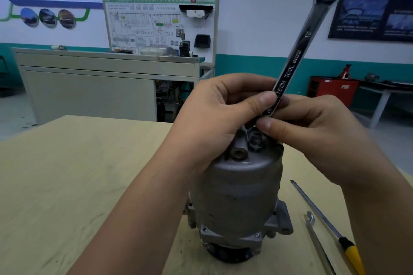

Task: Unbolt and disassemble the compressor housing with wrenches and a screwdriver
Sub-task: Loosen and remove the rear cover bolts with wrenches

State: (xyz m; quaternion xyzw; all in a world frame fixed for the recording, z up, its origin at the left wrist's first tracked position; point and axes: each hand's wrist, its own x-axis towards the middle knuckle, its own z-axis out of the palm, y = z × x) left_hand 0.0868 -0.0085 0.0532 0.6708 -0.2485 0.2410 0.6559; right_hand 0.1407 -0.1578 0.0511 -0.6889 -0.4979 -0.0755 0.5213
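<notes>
The fingers (261,100) of the left hand (214,114) are curled round the lower shank of a long, polished steel combination wrench (312,29), which is pinched between the thumb and the other fingers. The fingers (268,124) of the right hand (312,138) are likewise closed on the same shank just below, with the thumb pressed against its edge. The wrench is held tilted, its open-jawed end raised to the upper right. Its lower end is hidden between the two hands, so it cannot be told whether it is seated on anything.

The grey cast-metal cylindrical compressor housing (237,196) is stood upright on the pale wooden table (67,174), directly beneath the hands. A dark hex bolt (256,140) is seen standing on its domed top just under the right thumb, and a round, hollow metal boss (239,154) is seen beside it.

A long flat-blade screwdriver with a yellow and black handle (324,219) is laid on the table to the right of the housing, and a thin bent steel tool (317,236) is laid just beside it.

A beige metal cabinet (89,87), a white wiring-diagram training board (158,24) and a red tool cart (333,89) are seen behind.
</notes>
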